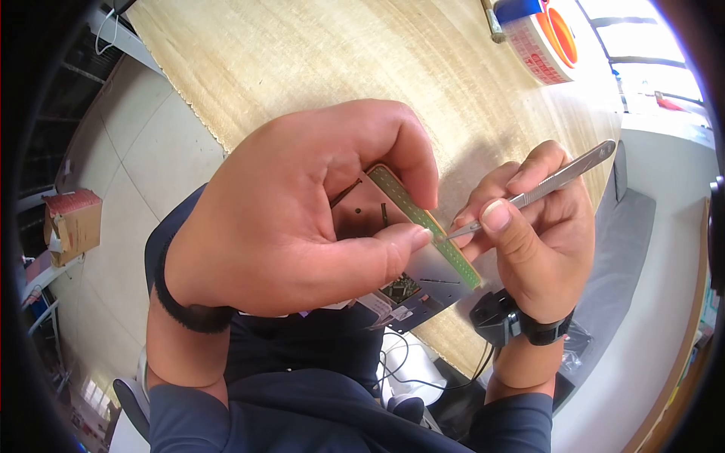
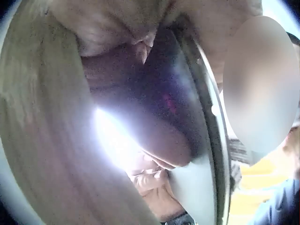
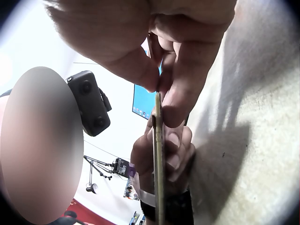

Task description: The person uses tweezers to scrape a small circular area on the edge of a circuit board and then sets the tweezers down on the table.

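Note:
My left hand (image 1: 287, 211) grips a flat circuit board panel (image 1: 434, 285), its thumb on the near face and its fingers curled over the far edge. The panel has a grey metal face with slots and a cutout, and a green strip (image 1: 462, 266) along one edge. My right hand (image 1: 547, 238) pinches a slim silver scalpel (image 1: 563, 175) between thumb and fingers. Its thin tip is right at the green strip, beside the left thumb. In the right wrist view, the panel is edge-on, with the right fingers (image 3: 187, 75) close at its top edge. The left hand covers much of the panel.
Beneath the hands lies a pale wooden table (image 1: 249, 60). A white tub (image 1: 536, 53) with red print and an orange inside stands at the far right, beside a brush-like handle (image 1: 493, 23). Cables (image 1: 393, 359) hang below the near edge. A cardboard box (image 1: 73, 226) stands left.

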### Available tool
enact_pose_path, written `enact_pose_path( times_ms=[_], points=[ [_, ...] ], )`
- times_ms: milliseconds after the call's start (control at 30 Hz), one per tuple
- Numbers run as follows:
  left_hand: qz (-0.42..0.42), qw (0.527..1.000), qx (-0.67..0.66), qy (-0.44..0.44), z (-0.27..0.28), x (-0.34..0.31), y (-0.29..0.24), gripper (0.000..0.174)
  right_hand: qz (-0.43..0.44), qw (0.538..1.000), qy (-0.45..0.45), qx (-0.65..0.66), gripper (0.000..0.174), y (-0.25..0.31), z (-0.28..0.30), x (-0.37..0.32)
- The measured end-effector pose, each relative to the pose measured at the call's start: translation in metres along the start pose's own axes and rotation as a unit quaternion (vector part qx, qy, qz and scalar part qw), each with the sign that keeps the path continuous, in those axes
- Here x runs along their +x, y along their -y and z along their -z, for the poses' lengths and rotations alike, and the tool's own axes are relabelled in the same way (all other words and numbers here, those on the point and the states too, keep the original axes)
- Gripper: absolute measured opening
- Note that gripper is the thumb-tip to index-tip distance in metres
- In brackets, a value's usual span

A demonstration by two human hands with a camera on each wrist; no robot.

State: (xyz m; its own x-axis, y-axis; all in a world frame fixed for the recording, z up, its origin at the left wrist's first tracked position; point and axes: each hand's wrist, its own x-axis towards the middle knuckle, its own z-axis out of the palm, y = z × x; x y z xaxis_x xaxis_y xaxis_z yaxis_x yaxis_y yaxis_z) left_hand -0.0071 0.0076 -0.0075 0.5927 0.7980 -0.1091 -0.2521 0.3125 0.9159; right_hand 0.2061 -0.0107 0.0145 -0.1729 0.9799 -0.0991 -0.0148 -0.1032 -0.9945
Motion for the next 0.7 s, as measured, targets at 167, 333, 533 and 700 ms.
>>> enact_pose_path(
  times_ms=[167,333,533,700],
  points=[
    [0.001,1.0,0.006,-0.01,-0.0007,-0.0002,0.0018,0.026,0.001,1.0,-0.017,0.003,0.023,0.0002,-0.0011,0.0002],
    [-0.026,0.999,-0.006,-0.018,-0.0019,-0.0005,0.0035,0.024,0.001,0.999,-0.035,0.007,0.024,0.0021,-0.0028,-0.0008],
    [-0.036,0.999,-0.01,-0.026,-0.0024,-0.0011,0.0037,0.024,-0.007,0.999,-0.047,0.019,0.024,0.003,-0.0026,-0.0013],
    [-0.034,0.998,-0.007,-0.05,-0.0058,-0.0013,0.0024,0.026,-0.007,0.998,-0.062,0.018,0.023,0.0031,-0.0027,-0.001]
  ],
)
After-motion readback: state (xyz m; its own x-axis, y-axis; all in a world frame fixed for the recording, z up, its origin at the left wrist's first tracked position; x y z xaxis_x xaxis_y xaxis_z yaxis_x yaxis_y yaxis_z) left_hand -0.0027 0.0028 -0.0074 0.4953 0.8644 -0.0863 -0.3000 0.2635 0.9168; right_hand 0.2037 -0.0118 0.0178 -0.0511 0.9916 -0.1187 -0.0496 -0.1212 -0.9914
